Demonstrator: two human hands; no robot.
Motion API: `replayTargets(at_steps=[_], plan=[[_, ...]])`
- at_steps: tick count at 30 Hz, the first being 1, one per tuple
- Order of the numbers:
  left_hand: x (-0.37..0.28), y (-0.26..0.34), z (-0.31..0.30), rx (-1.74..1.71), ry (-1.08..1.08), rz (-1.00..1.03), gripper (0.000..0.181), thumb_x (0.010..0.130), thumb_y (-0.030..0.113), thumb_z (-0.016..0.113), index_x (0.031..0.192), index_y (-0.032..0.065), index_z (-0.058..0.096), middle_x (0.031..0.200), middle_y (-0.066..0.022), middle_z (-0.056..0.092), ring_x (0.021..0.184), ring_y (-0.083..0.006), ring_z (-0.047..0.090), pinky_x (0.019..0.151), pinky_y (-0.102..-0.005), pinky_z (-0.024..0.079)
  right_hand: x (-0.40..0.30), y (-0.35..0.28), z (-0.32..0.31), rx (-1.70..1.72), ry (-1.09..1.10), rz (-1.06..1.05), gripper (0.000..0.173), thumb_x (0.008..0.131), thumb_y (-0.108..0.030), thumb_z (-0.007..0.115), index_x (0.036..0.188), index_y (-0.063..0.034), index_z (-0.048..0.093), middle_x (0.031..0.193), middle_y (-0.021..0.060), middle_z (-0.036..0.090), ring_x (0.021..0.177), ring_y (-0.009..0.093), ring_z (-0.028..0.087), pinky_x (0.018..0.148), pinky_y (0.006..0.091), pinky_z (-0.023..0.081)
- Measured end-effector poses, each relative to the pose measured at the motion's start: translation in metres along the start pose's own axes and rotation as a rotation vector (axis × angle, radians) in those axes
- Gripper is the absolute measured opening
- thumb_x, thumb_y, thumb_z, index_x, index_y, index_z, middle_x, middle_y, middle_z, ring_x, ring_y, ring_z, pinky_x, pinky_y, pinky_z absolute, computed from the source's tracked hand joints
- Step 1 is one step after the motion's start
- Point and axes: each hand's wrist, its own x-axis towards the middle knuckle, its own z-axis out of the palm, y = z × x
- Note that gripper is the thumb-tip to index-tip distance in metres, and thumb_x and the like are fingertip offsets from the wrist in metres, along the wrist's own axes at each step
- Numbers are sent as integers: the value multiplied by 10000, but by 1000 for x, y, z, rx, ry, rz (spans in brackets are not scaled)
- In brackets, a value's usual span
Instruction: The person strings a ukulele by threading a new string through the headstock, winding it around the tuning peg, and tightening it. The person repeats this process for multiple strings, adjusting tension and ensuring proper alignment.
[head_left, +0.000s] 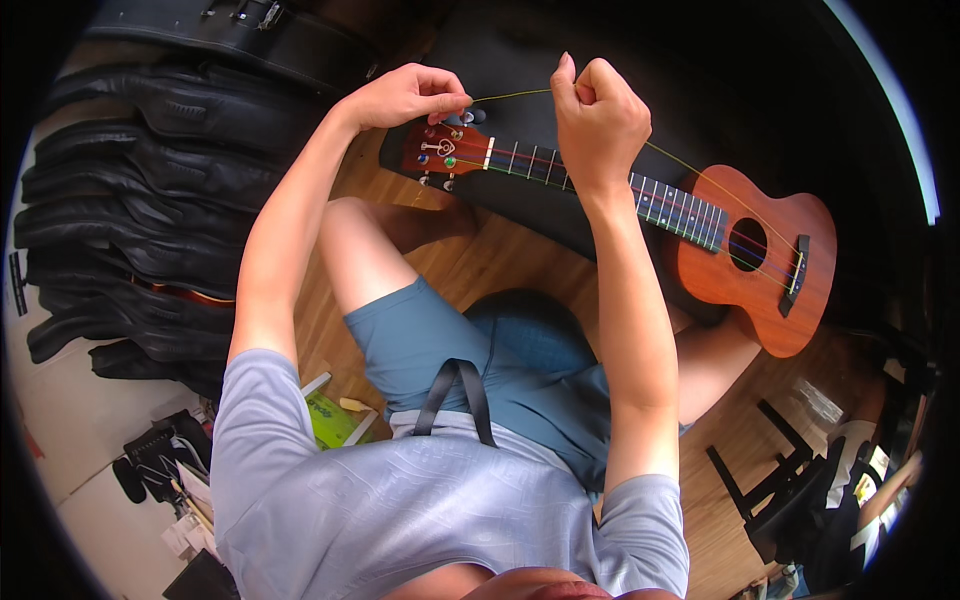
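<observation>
A brown wooden ukulele (757, 255) lies face up, its headstock (469, 146) at the left and its body at the right. Coloured strings run along its neck. One yellow string (675, 156) rises from the black bridge (796, 274), off the fretboard, to my hands. My right hand (600, 101) is closed around this string above the neck. Just above the headstock, beside a tuning peg (472, 117), my left hand (420, 94) pinches the string between thumb and fingertips. The string spans the gap between the hands with a slight bend.
Under the ukulele is a black padded surface (495, 202). Black instrument bags (165, 195) are stacked at the left. A round stool (525, 322) stands between my legs. At the lower right are a black stand or chair frame (765, 465) and part of another person (889, 487).
</observation>
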Motion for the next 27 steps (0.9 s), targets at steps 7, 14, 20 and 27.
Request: replayTargets(at_steps=[7, 14, 20, 27], plan=[[-35, -2, 22, -52, 168, 70, 205, 1051, 216, 653, 1047, 17, 697, 910, -6, 673, 823, -85, 613, 785, -257, 525, -1, 0, 1, -43, -5, -4, 449, 911, -199, 743, 630, -94, 409, 564, 53, 462, 482, 288, 450, 469, 407, 342], [-62, 8, 69, -196, 364, -5, 212, 1039, 191, 678, 1160, 18, 690, 1026, -11, 706, 970, -87, 659, 881, -262, 547, 0, 5, 0, -2, 8, 44, 410, 918, -208, 724, 642, -95, 443, 581, 56, 507, 509, 307, 502, 485, 414, 382], [-68, 22, 97, -100, 537, 45, 234, 1037, 122, 657, 1228, -9, 692, 1082, -46, 711, 1028, -132, 693, 927, -289, 561, 0, 7, 0, 48, 41, 67, 380, 924, -192, 701, 651, -98, 453, 602, 65, 534, 534, 324, 534, 500, 430, 402], [-65, 62, 124, 222, 617, 113, 157, 1001, 19, 630, 1100, -49, 732, 1085, -101, 699, 987, -200, 749, 900, -299, 606, 1, 7, -5, 191, 156, 86, 313, 873, -104, 701, 675, -96, 457, 618, 79, 525, 554, 329, 552, 497, 429, 397]])
